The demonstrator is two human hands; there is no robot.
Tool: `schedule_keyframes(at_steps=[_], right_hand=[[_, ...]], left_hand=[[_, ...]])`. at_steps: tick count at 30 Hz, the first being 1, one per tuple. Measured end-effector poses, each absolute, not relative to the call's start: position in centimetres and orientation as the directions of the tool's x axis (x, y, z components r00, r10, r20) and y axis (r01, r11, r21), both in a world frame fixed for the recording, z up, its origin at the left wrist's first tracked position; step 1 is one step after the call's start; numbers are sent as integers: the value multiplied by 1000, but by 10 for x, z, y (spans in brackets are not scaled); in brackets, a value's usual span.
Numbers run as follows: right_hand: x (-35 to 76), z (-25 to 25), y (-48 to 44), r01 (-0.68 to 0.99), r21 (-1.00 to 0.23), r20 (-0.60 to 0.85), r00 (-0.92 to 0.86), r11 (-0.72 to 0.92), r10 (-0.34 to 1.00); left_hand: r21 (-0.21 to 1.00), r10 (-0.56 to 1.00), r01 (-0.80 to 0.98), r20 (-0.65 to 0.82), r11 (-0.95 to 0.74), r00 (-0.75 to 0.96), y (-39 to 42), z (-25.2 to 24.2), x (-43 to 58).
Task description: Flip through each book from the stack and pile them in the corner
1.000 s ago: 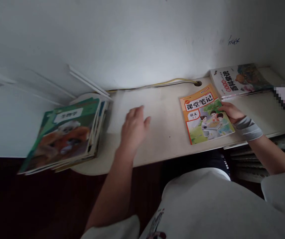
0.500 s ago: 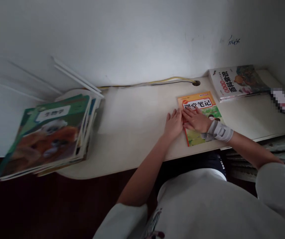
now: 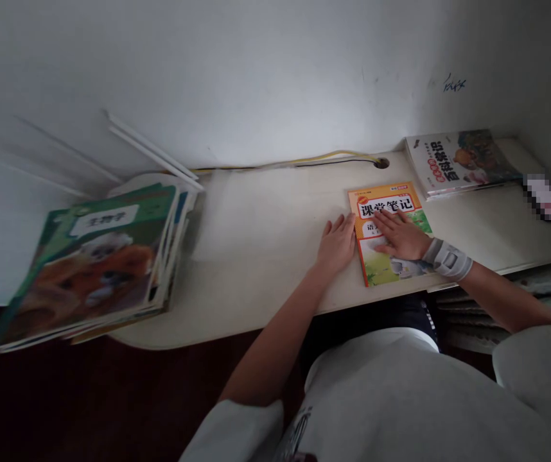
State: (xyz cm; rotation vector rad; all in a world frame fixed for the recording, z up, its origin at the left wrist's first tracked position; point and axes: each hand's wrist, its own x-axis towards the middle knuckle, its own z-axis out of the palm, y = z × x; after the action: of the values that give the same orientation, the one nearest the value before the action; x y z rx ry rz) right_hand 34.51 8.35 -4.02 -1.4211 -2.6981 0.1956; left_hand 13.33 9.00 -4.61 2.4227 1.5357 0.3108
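An orange and green book (image 3: 386, 200) lies flat near the front edge of the white desk (image 3: 256, 256). My right hand (image 3: 403, 237), with a light wristband above it, rests on the cover, fingers spread and pointing left. Beside the book's left edge, my left hand (image 3: 337, 245) lies on the desk with its fingertips against that edge. Both hands are open, and neither grips anything. Part of the cover is hidden under my right hand.
On the far left sits a stack of books (image 3: 97, 256) with a green cover on top. More books (image 3: 463, 160) lie at the back right, near a phone (image 3: 548, 197). Cables (image 3: 323, 156) run along the wall to a desk hole (image 3: 381, 163).
My right hand has slid right across the cover, away from my left hand, showing more of the title. My left hand stays at the book's left edge.
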Motion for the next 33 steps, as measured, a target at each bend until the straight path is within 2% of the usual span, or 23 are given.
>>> schedule_keyframes(at_steps=[4, 7, 14, 20, 23, 26, 29, 31, 33], right_hand=[[390, -45, 72, 959, -132, 69, -242, 250, 968], [413, -51, 64, 987, -150, 91, -37, 51, 995], [410, -52, 59, 975, -221, 94, -15, 36, 995], [398, -43, 57, 982, -187, 112, 22, -1, 993], [397, -38, 56, 978, -210, 141, 32, -2, 990], [399, -23, 56, 937, -341, 152, -21, 72, 988], [395, 1, 58, 779, -556, 141, -256, 290, 956], [383, 15, 59, 649, -648, 142, -412, 399, 900], [363, 22, 60, 589, -668, 129, -509, 454, 851]], left_hand=[[305, 899, 851, 45, -427, 435, 90, -46, 133], [301, 897, 850, 49, -432, 439, 90, -47, 133], [294, 895, 851, 45, -436, 443, 92, -50, 133], [277, 895, 856, 40, -437, 444, 91, -48, 133], [285, 895, 852, 50, -439, 444, 91, -47, 133], [311, 897, 848, 43, -430, 440, 90, -47, 133], [386, 902, 818, 109, -426, 418, 90, -47, 132], [509, 902, 746, 222, -430, 370, 90, -45, 131], [690, 915, 601, 301, -404, 269, 88, -41, 129]])
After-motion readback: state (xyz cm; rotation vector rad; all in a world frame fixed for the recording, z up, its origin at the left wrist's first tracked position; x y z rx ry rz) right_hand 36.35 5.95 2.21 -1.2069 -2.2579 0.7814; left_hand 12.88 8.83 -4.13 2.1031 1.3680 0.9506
